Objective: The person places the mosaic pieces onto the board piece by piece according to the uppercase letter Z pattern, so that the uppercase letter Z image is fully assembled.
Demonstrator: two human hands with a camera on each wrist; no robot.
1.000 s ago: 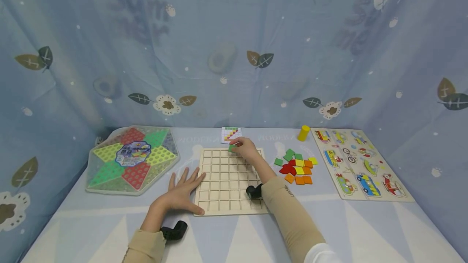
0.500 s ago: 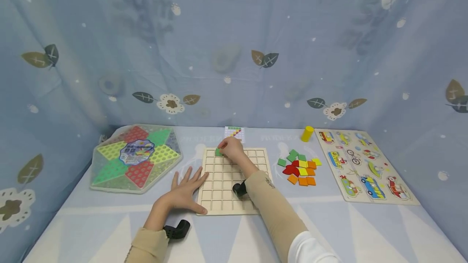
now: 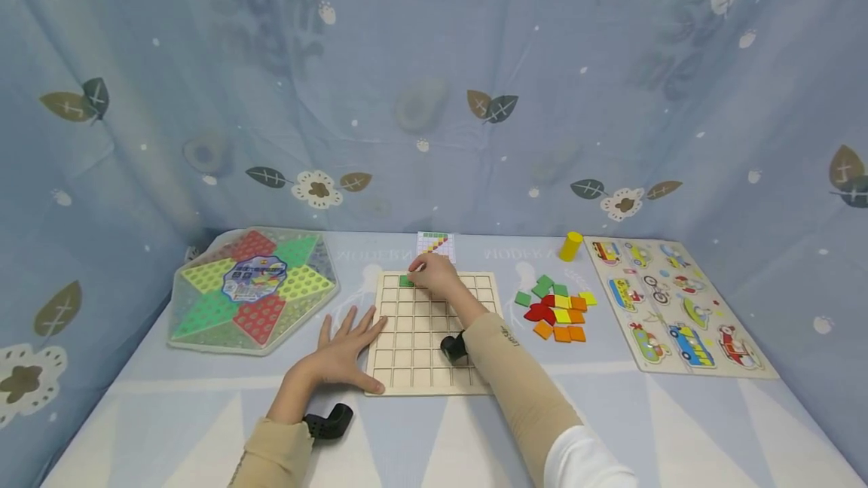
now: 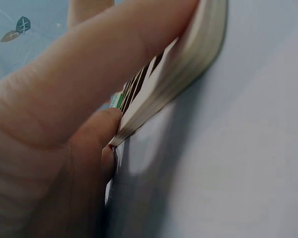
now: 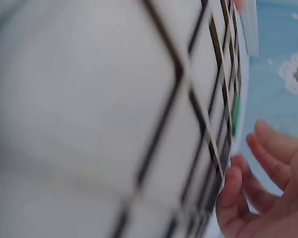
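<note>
A wooden grid board (image 3: pixel 403 358) lies flat in front of me, its raised lines forming small square cells. My left hand (image 3: pixel 342 356) rests with spread fingers along its left edge, the thumb (image 4: pixel 104 69) at the near corner. One green square tile (image 3: pixel 406 282) sits in the board's far row, toward the left. Just right of that tile, over the far rows, is my right hand (image 3: pixel 435 276), its fingers loosely bent and holding nothing. In the right wrist view the fingers (image 5: pixel 275 168) are apart from the green tile (image 5: pixel 236 115).
A small pattern card (image 3: pixel 436 244) lies behind the board. To the right are green tiles (image 3: pixel 545 285), several red, yellow and orange tiles (image 3: pixel 561 334), a yellow cylinder (image 3: pixel 571 246) and a picture puzzle board (image 3: pixel 667 300). A hexagonal game box (image 3: pixel 254 288) is at left.
My right hand carried the green tile leftward along the far row, let go of it in a cell, and drew back slightly right. The left hand stayed at the board's edge.
</note>
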